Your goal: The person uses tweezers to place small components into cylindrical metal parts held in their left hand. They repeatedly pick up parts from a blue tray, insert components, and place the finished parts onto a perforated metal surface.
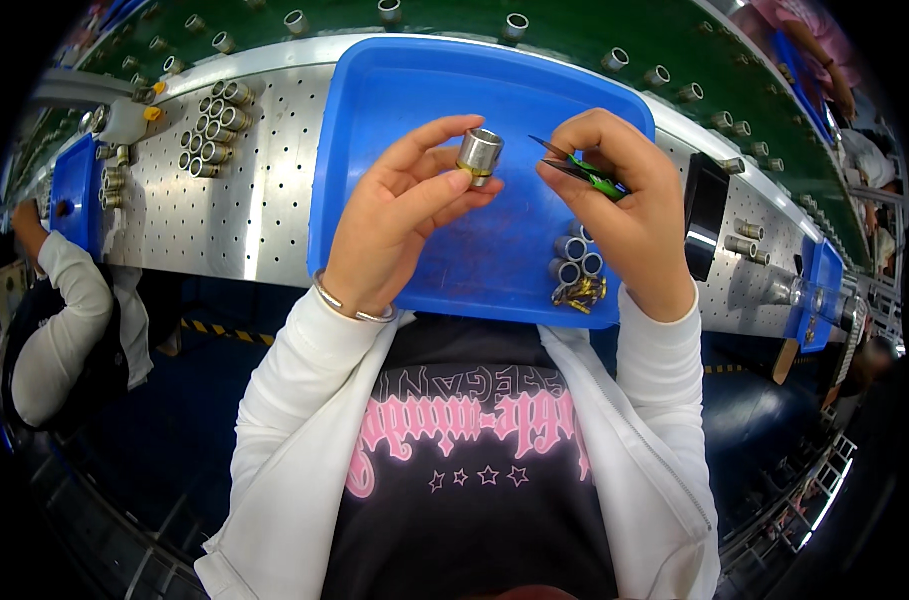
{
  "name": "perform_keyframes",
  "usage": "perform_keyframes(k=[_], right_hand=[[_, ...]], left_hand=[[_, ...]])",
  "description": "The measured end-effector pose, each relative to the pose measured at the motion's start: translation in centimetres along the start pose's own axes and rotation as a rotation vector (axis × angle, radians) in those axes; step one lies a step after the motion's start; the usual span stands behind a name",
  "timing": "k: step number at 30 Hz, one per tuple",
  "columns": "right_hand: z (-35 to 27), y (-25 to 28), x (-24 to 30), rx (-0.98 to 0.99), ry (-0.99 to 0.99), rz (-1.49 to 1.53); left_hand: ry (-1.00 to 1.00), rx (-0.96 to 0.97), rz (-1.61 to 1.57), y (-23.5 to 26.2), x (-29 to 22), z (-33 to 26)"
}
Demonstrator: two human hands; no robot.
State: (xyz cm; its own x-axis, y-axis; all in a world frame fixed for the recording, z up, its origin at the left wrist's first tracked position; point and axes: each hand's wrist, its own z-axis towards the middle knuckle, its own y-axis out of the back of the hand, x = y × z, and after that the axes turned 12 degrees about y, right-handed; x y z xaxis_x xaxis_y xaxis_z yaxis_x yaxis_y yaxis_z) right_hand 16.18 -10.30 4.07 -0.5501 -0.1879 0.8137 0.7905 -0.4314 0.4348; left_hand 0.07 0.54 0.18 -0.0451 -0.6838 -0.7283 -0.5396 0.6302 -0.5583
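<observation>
My left hand (400, 205) holds a short silver metal cylinder (483, 150) upright between thumb and fingers, with a yellowish band near its lower end. My right hand (630, 195) is closed around a small green-and-black pointed cutting tool (597, 176), seemingly snips. Its two dark tips are apart and point toward the cylinder without touching it. Both hands are above a large blue tray (327, 180). Several similar cylinders (567, 268) stand in the tray's near right corner, below my right wrist. Beside them lies a small heap of brass-coloured pieces (581, 294).
A cluster of metal cylinders (213, 130) stands on the perforated metal table (265, 160) to the left. Beyond runs a green conveyor (435, 22) carrying spaced cylinders. A black bin (708, 215) sits right of the tray. Another person's sleeve (70, 320) shows at far left.
</observation>
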Motion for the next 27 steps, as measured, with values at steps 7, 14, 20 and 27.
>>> perform_keyframes(k=[7, 14, 20, 27], right_hand=[[0.2, -0.4, 0.4, -0.004, 0.061, 0.082], [0.9, -0.9, 0.8, -0.018, 0.171, 0.069], [1.0, -1.7, 1.0, -0.183, 0.122, 0.079], [-0.4, -2.0, -0.6, -0.055, 0.108, -0.158]], left_hand=[[-0.060, -0.050, 0.051, -0.2, 0.2, 0.0], [-0.202, -0.048, 0.132, 0.1, 1.3, 0.3], [-0.131, -0.099, 0.103, -0.3, 0.6, 0.0], [-0.124, -0.125, -0.012, 0.0, 0.5, 0.0]])
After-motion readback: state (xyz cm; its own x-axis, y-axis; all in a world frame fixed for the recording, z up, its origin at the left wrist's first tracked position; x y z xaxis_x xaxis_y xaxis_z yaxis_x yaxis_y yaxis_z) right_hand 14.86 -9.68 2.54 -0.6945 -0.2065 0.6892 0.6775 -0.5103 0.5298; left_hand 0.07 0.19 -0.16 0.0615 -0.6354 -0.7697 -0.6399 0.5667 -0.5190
